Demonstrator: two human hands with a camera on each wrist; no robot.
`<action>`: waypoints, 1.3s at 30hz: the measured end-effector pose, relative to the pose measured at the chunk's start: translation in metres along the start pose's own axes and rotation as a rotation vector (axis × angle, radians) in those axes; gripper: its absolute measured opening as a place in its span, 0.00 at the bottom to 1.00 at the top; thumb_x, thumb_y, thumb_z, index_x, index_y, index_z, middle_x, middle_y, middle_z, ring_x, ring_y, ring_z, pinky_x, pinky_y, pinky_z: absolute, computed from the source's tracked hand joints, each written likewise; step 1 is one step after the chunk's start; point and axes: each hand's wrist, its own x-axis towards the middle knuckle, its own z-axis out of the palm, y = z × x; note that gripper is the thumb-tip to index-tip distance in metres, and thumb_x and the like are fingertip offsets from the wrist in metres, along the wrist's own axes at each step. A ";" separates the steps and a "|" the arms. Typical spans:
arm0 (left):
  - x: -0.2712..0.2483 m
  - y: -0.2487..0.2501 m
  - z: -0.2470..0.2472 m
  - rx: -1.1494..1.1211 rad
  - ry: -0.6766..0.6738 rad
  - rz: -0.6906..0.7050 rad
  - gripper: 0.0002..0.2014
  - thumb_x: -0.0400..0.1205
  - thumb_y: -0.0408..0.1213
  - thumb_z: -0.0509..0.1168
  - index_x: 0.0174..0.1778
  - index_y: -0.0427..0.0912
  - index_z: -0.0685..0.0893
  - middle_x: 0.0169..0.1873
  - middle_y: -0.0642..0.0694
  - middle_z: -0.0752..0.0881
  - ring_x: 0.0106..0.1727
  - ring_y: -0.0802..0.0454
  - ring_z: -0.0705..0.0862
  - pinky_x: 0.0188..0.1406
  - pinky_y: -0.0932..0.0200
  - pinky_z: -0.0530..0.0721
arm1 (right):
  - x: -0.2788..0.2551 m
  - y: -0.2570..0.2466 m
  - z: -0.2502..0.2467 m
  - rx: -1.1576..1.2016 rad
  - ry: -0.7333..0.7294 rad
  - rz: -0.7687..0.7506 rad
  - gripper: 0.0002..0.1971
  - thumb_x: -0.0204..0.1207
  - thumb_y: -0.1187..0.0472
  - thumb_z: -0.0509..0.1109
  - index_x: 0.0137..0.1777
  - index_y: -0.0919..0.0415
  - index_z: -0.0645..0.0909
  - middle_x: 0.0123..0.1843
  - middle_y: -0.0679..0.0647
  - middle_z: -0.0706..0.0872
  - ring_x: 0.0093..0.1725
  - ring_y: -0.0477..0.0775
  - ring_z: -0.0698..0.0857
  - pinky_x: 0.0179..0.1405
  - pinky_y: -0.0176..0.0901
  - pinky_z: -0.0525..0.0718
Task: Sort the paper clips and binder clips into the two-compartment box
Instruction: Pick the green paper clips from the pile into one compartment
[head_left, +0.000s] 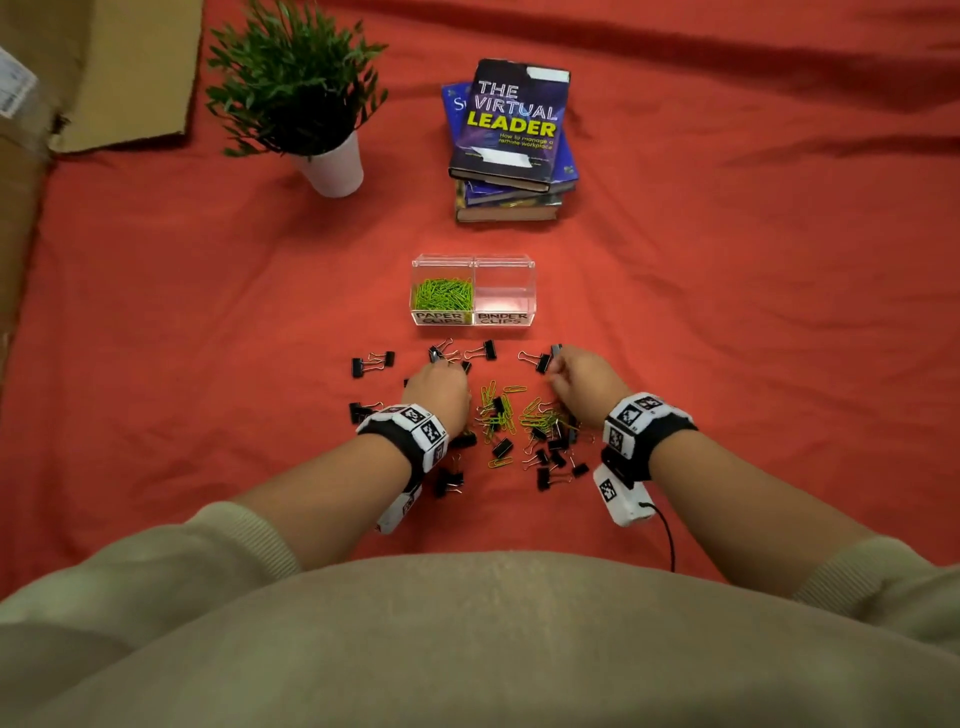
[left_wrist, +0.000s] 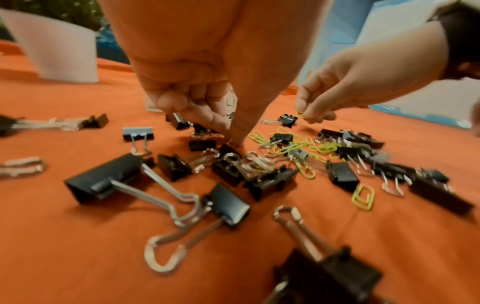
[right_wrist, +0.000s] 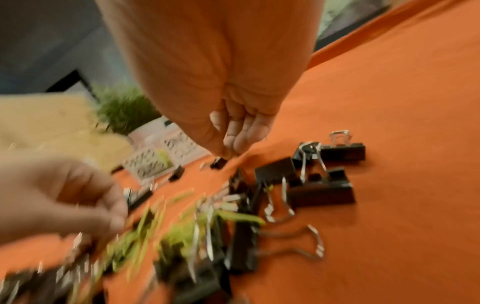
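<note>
A clear two-compartment box (head_left: 527, 270) stands on the red cloth; its left half, labelled PAPER CLIPS, holds green paper clips (head_left: 442, 293), and its right half, labelled BINDER CLIPS, holds nothing. Nearer me lies a mixed pile of green paper clips (head_left: 535, 413) and black binder clips (head_left: 553, 460). My left hand (left_wrist: 233, 139) reaches down at the pile's left side, fingers curled, thumb and finger meeting on a small green paper clip (left_wrist: 230, 142) on the cloth. My right hand (left_wrist: 309, 115) hovers over the pile's right side and pinches another green paper clip (left_wrist: 300, 113). The right wrist view is blurred.
More binder clips (head_left: 371, 364) lie scattered between the pile and the box. A stack of books (head_left: 511, 140) and a potted plant (head_left: 311, 109) stand behind the box. Cardboard (head_left: 104, 73) lies at the far left.
</note>
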 end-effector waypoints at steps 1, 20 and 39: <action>0.001 0.000 0.000 -0.025 -0.015 -0.012 0.11 0.82 0.37 0.62 0.52 0.35 0.84 0.54 0.37 0.83 0.57 0.38 0.82 0.59 0.46 0.82 | -0.001 0.003 -0.005 0.097 0.020 0.026 0.07 0.81 0.66 0.59 0.52 0.58 0.79 0.40 0.52 0.83 0.35 0.52 0.80 0.33 0.41 0.79; -0.005 0.009 -0.007 -0.694 -0.085 -0.084 0.07 0.83 0.32 0.53 0.49 0.42 0.76 0.32 0.46 0.80 0.30 0.50 0.76 0.29 0.60 0.73 | -0.013 0.028 -0.012 -0.098 -0.084 0.032 0.16 0.75 0.56 0.70 0.60 0.57 0.74 0.48 0.52 0.83 0.46 0.53 0.82 0.41 0.41 0.75; -0.004 0.011 0.003 -0.350 -0.113 0.092 0.11 0.79 0.38 0.69 0.57 0.43 0.83 0.56 0.44 0.85 0.56 0.47 0.83 0.47 0.64 0.72 | 0.004 -0.022 0.024 0.075 -0.126 0.043 0.07 0.78 0.59 0.66 0.42 0.60 0.82 0.39 0.57 0.86 0.38 0.54 0.83 0.38 0.42 0.79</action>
